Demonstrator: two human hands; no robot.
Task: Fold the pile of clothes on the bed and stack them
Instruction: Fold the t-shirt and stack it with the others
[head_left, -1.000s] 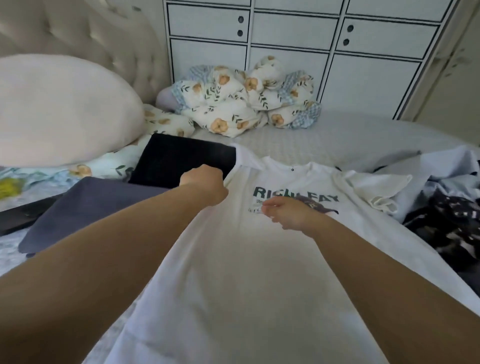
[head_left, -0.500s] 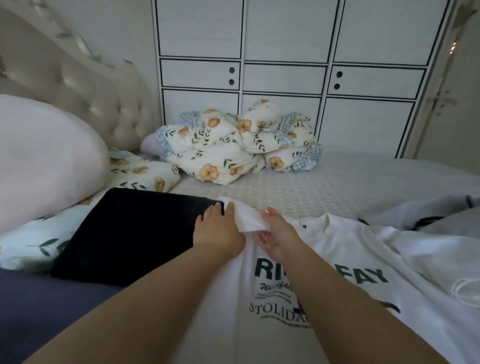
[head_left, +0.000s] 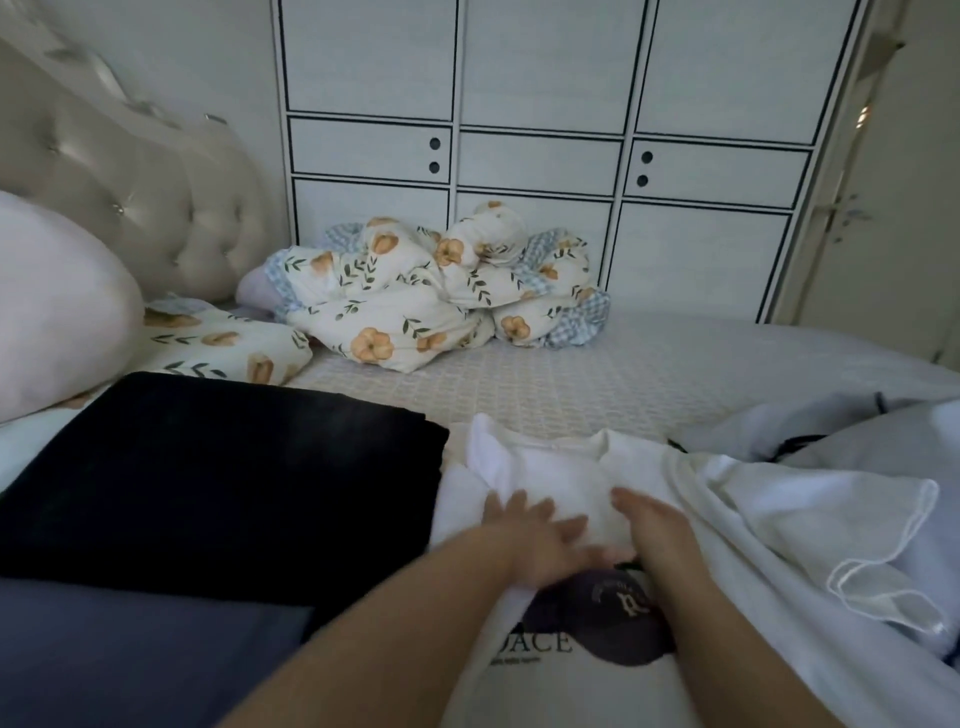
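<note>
- Head view, hands: your left hand (head_left: 524, 540) and right hand (head_left: 657, 535) both lie flat, fingers spread and straight, pressing on the white T-shirt (head_left: 561, 483); neither grips any cloth. The picture is a little blurred around the fingers, so exact fingertip contact is hard to read.
- Head view, the garment: the T-shirt lies on the bed (head_left: 597, 374) in front of you, its collar end farthest from you, the left sleeve folded in over the chest, the printed front showing just below your hands.
- Head view, neighbours: a folded black garment (head_left: 223, 473) touches the T-shirt's left edge; a loose white sleeve (head_left: 831, 525) fans out on the right over the unfolded pile (head_left: 857, 421).
- Risk, the fold: flat palms only hold by friction, so lifting them too soon probably lets the turned-in sleeve spring open.
- Risk, the right side: the loose sleeve overlaps the pile, so folding it may drag other clothes along.
- Risk, the left side: sliding the T-shirt sideways may rumple the folded black garment.
- Background: a flowered quilt (head_left: 415, 291) sits well apart by the wardrobe (head_left: 545, 104).
</note>
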